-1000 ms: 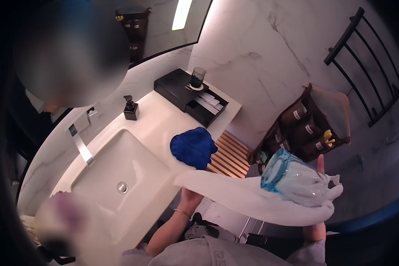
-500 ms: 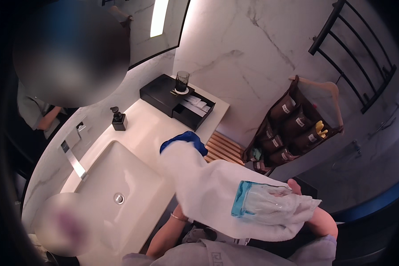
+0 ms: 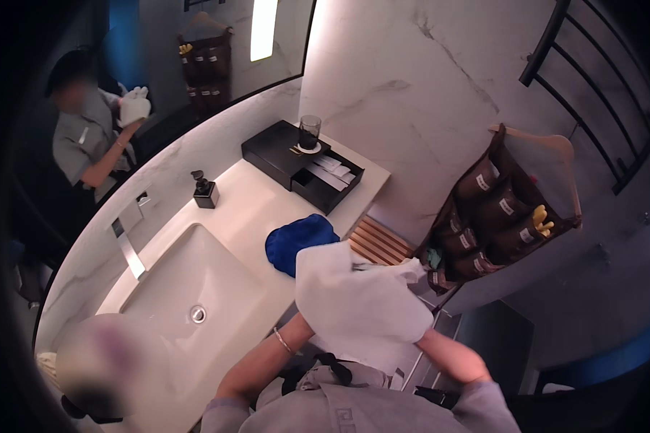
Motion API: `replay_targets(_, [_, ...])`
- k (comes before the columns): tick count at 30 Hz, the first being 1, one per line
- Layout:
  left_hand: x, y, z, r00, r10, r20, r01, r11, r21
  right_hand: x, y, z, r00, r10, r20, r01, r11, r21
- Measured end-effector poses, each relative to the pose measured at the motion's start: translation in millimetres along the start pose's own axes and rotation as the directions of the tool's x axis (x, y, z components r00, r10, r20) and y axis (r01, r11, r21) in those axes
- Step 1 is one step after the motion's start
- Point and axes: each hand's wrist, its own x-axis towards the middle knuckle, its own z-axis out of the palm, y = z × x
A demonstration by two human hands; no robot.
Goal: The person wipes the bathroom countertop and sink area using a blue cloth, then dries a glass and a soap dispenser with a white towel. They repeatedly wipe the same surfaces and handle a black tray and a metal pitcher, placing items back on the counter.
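Note:
A white cloth (image 3: pixel 361 296) hangs bunched between my two hands, in front of me and above the counter's edge. My left hand, at the end of the bare left forearm (image 3: pixel 263 357) with a bracelet, is behind the cloth and holds it. The right forearm (image 3: pixel 451 357) runs up to the cloth's right side, where my right hand grips under the folds. Fingers of both hands are covered. The blue-tinted glass seen earlier is hidden; whether it is inside the cloth I cannot tell. A crumpled blue cloth (image 3: pixel 300 242) lies on the counter just beyond.
At left is a white sink (image 3: pixel 195 270) with a wall tap (image 3: pixel 128 249). A black soap dispenser (image 3: pixel 204 190) stands behind it. A black box (image 3: pixel 271 148) with an open drawer carries a dark tumbler (image 3: pixel 309 131). A brown pocket organizer (image 3: pixel 495 209) hangs at right, by a wooden slatted surface (image 3: pixel 383 242).
My hands have drawn the white cloth inward and bunched it. The blue-tinted glass has gone out of sight. More of the blue cloth shows. The view has shifted slightly.

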Motion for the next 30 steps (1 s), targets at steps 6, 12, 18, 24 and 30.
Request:
replay_targets(6, [-16.9,49.1,-15.6,0.984,0.081,-0.16,-0.034,0.96,0.277,25.7,-41.4,-6.6,0.936,0.237,0.262,-0.353,0.62,0.701])
replay_targets(12, [-31.8,61.9,-40.3,0.946,0.161,-0.283,-0.013,0.887,0.462,60.7,-63.2,5.2,0.909,-0.235,0.343,0.405,0.692,-0.598])
replay_targets(18, [-43.0,90.4,-83.2,0.943,0.2,-0.268,-0.031,0.851,0.524,108.3,-16.7,26.0,0.992,0.028,0.12,-0.058,0.964,0.259])
replay_targets(24, [-20.9,90.0,-120.4,0.934,0.143,-0.328,-0.076,0.975,0.208,141.0,-66.7,30.5,0.931,-0.05,0.363,0.213,0.88,-0.424])
replay_targets(30, [-10.6,130.2,-121.0,0.942,0.225,-0.249,0.093,0.538,0.838,182.4,-56.4,46.2,0.971,0.1,0.215,-0.079,0.991,-0.105])
